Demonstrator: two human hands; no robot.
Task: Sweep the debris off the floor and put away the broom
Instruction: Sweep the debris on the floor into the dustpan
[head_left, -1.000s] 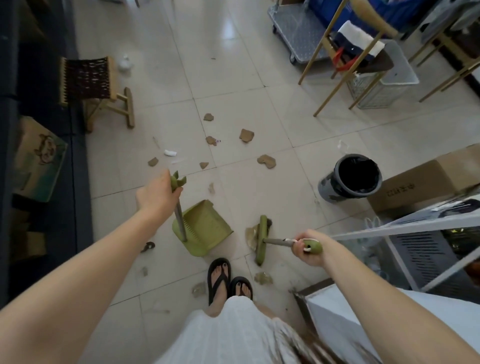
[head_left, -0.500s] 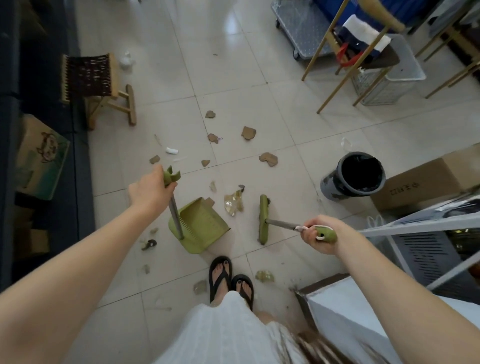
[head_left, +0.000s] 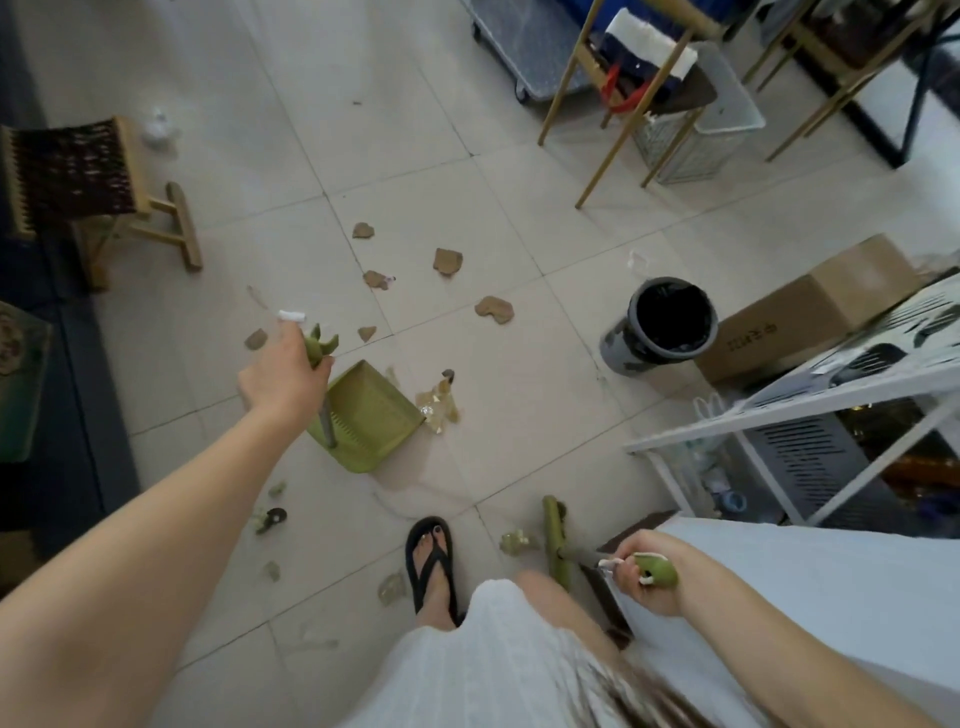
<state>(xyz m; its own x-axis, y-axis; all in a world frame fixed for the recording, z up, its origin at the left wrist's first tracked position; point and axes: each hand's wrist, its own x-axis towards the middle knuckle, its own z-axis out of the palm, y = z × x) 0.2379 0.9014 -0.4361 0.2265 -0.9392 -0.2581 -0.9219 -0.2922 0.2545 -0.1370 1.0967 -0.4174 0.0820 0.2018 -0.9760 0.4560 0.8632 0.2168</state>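
Right grip (head_left: 641, 577) clamped on handle end of broom (head_left: 556, 540); head just left of grip, down on floor (head_left: 519, 457), long axis running fore-aft, broad side facing left. Left grip (head_left: 283, 376) curled round handle top of dustpan (head_left: 363, 415); pan below-right of that grip, mouth opening forward-right. Wrapper pile (head_left: 439, 402) touching pan lip, on side away from left grip. Small crumple (head_left: 514, 540) just left of broom head, between head and foot (head_left: 431, 556), so nearer right grip. Brown scraps (head_left: 493, 309) well ahead of both grips, beyond pan. Bin (head_left: 670, 322) ahead of right grip. Likely next stroke: drive crumple forward-left toward pan mouth, head kept broadside to travel. Looks early: most debris not in pan, broom not put away.
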